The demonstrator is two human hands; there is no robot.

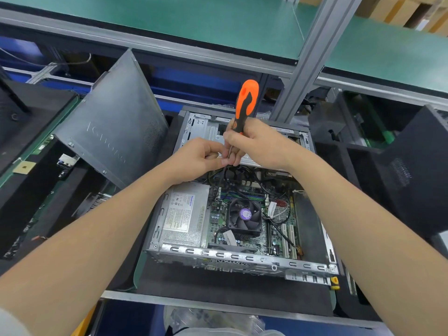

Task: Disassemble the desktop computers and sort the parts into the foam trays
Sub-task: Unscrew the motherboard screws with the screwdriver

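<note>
Opened desktop computer [242,259] is lying flat mid-tabletop [184,302], near the front edge. Grey side panel [114,127] is leaning tilted just left of it. Power supply [184,209] is sitting in its left part, cooler fan [245,215] beside it. Right hand [259,141] is gripping the orange-black screwdriver [246,103] by the handle, upright over the case's far side. Left hand [196,158] is pinching its shaft.

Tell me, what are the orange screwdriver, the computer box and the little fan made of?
The screwdriver in the right hand has a handle that looks like smooth orange plastic with black, probably rubbery, grip parts. The computer case looks like bare sheet metal: grey, dully shiny, with punched slots along its rim. The fan inside seems to be matt black plastic.
</note>
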